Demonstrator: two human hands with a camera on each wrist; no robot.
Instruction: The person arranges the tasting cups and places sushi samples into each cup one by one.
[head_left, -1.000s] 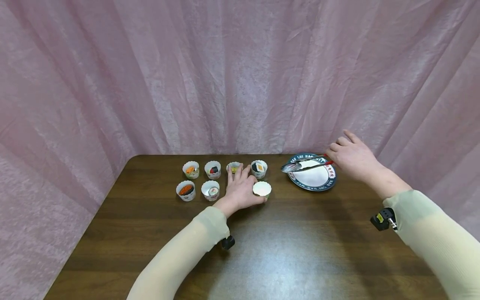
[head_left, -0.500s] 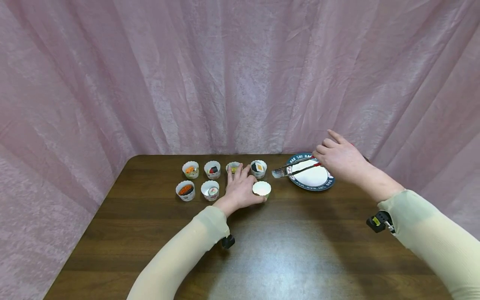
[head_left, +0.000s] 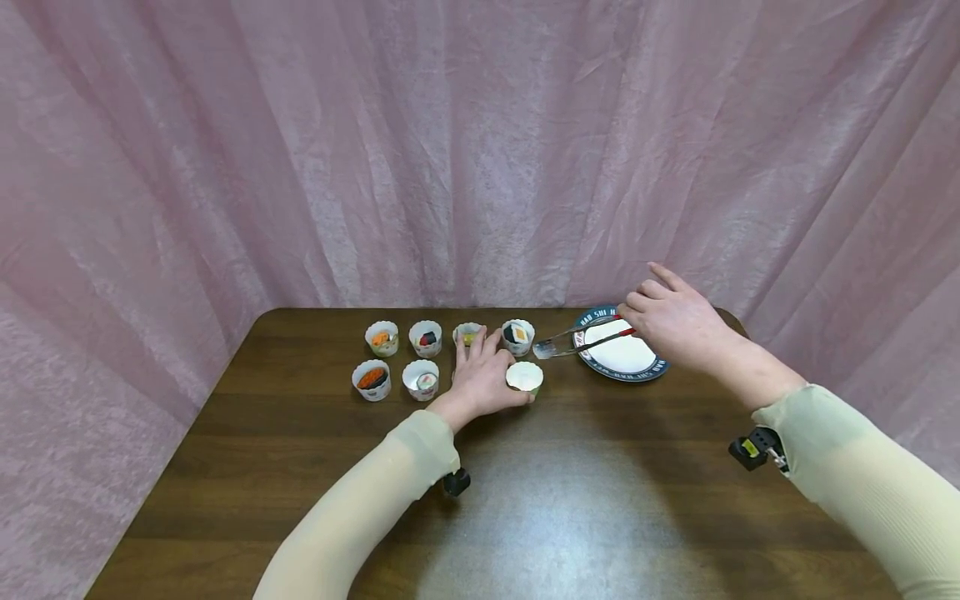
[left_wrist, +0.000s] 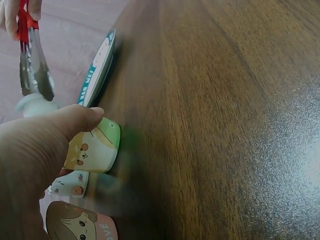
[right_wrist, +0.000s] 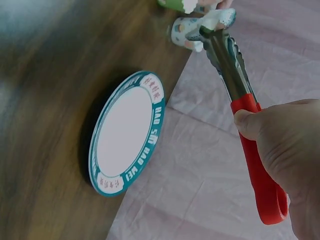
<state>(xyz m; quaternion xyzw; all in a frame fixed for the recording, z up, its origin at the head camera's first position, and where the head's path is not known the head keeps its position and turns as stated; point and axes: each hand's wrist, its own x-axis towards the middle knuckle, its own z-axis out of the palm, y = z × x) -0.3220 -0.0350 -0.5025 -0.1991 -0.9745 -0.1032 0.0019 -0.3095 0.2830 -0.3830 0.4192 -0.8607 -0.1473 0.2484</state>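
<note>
My left hand (head_left: 483, 383) grips a green baking cup (head_left: 524, 377) with a pale inside, its thumb lying along the near side. In the left wrist view the thumb crosses the cup's printed wall (left_wrist: 95, 150). My right hand (head_left: 671, 321) holds red-handled metal tongs (head_left: 592, 342), pointing left. Their tips reach beside the cup that carries a black, white and yellow sushi piece (head_left: 517, 334). Between the tips in the right wrist view is a whitish, glossy piece (right_wrist: 219, 19); I cannot tell its kind.
Several more printed cups with toy sushi, including an orange-topped one (head_left: 372, 380) and a white roll (head_left: 427, 382), stand in two rows to the left. A round plate (head_left: 624, 377) with a blue lettered rim lies beneath the tongs. Pink curtain (head_left: 480, 150) hangs behind the table.
My right hand has moved left with the tongs, bringing their tips from over the plate to beside the cups. My left hand stays at the green cup.
</note>
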